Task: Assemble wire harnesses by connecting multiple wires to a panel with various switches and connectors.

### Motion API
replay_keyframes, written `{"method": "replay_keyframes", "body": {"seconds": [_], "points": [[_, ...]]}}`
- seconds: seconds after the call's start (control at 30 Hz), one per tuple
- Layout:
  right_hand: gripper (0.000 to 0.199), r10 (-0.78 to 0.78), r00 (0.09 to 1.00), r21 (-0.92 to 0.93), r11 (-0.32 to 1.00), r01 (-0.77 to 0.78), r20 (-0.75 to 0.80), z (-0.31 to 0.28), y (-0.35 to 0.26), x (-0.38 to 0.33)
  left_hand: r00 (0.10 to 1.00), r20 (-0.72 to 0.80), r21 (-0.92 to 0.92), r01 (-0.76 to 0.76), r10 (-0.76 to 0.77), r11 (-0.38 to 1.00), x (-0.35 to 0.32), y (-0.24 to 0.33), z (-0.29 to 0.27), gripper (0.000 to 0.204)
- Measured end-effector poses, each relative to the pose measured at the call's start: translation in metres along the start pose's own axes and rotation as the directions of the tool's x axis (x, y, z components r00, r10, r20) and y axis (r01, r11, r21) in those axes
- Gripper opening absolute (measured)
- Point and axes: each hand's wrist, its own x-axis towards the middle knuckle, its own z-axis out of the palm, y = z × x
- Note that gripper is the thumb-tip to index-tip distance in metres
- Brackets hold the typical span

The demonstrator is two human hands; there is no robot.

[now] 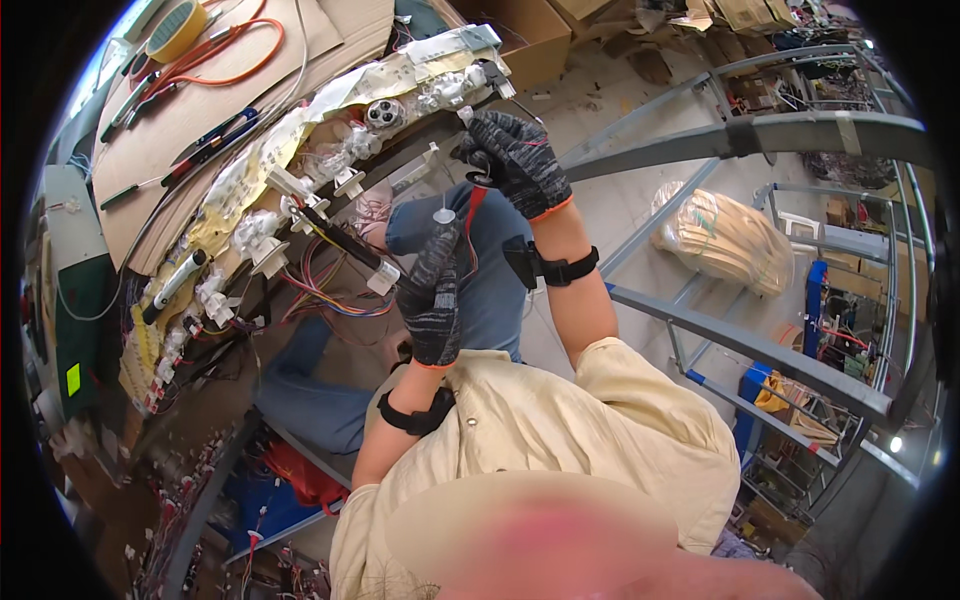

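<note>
My left hand [432, 295], in a grey-black knit glove, is closed with its fingers pointing away from me. At its fingertips is a small white round-topped part [443, 214] with a thin pale stem above it. My right hand [517, 165], gloved the same way, curls around a small black piece [481, 180], partly hidden by the fingers. A red strip [474, 212] hangs from that piece toward my left hand. Beyond both hands runs a long curved wiring board [330, 105] with white connectors and clips. A dark taped wire bundle [335, 235] ends beside my left hand.
Cardboard [130, 215] behind the board carries an orange cable [235, 50], a yellow tape roll [178, 30] and dark-handled tools [210, 145]. Loose coloured wires [335, 290] hang below the board. Grey metal rails [760, 350] stand at the right, around a plastic-wrapped bundle [722, 237].
</note>
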Motion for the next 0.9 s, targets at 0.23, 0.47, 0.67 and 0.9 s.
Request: {"method": "replay_keyframes", "body": {"seconds": [0.23,0.47,0.67,0.9], "points": [[0.016,0.010,0.998,-0.033,0.999,-0.008,0.065,-0.002,-0.005,0.010,0.994,-0.001,-0.063,0.109,-0.109,0.992,0.007,0.004,0.006,0.034],[0.018,0.043,0.998,-0.029,0.999,-0.041,0.051,0.009,-0.011,0.008,0.999,0.037,0.080,0.019,-0.022,0.997,0.012,-0.007,-0.001,0.033],[0.015,-0.002,0.998,-0.099,0.995,-0.005,-0.068,0.016,-0.007,0.005,0.992,-0.050,-0.001,0.116,-0.116,0.993,0.014,-0.007,0.003,0.030],[0.027,-0.068,0.910,-0.340,0.914,0.221,0.409,-0.008,0.015,0.012,0.998,-0.044,0.111,0.054,-0.050,0.992,0.019,-0.017,0.002,0.031]]}}
